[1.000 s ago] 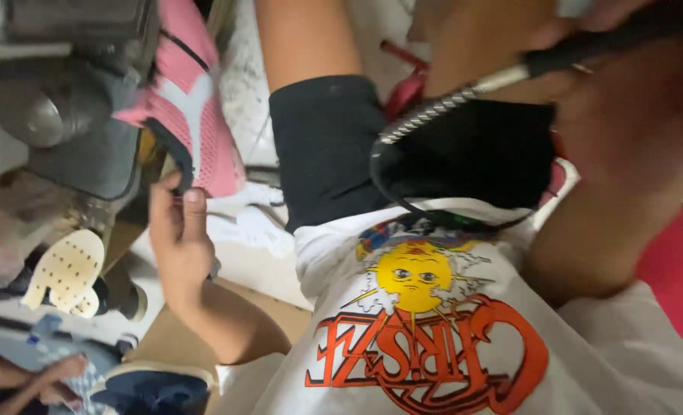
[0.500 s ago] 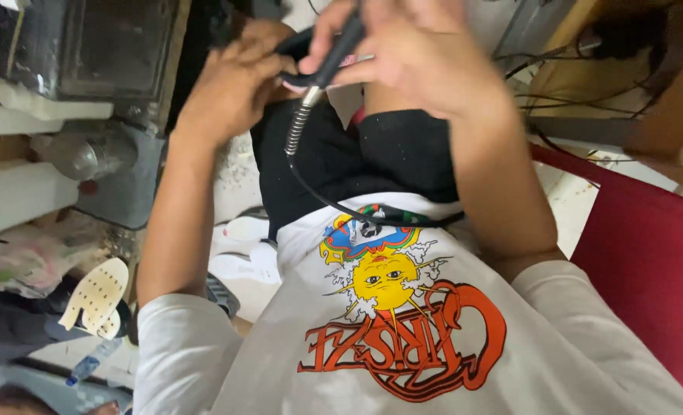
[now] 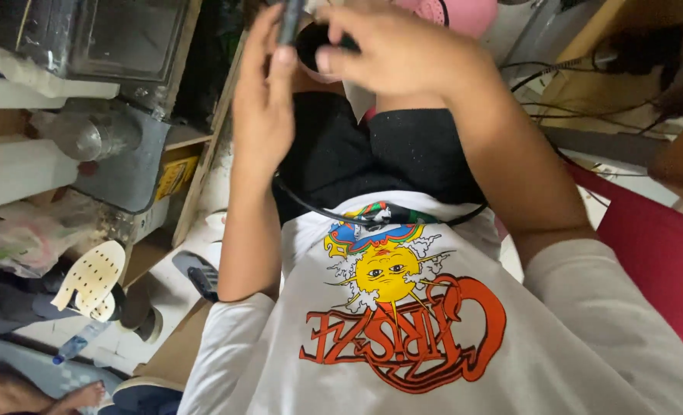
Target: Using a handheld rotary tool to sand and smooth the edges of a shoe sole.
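Down at the left edge of this head-worn view, a pale perforated insole (image 3: 92, 278) lies on the floor beside a plastic bottle (image 3: 76, 343), below a grey machine housing (image 3: 115, 150). Right of these, the person's left hand (image 3: 263, 115) is raised with its fingers loosely curled around a slim dark hand tool (image 3: 289, 21), which runs up out of the picture. A black cable (image 3: 334, 215) loops down from that hand across black shorts and a white printed shirt (image 3: 403, 323). Further right, the right hand (image 3: 391, 58) curves over a dark round part at the tool's head, thumb and fingertips pinched onto it; what that part is cannot be made out. Behind the right hand, a pink shoe (image 3: 464, 11) shows at the top edge. At far right sits a red chair edge (image 3: 656, 253).

Judging from the grips, the hands seem to be adjusting or fitting the tool's head. Doing this well likely means holding the tool body steady in the left hand, letting the right fingers do the turning, and keeping the cable slack and away from the tip.

Compared with half a second ago, both hands are higher in the view and closer to the camera, the tool stands more upright, and more of the shirt print shows. One second ago the hands were well apart, the left down by the shoe.
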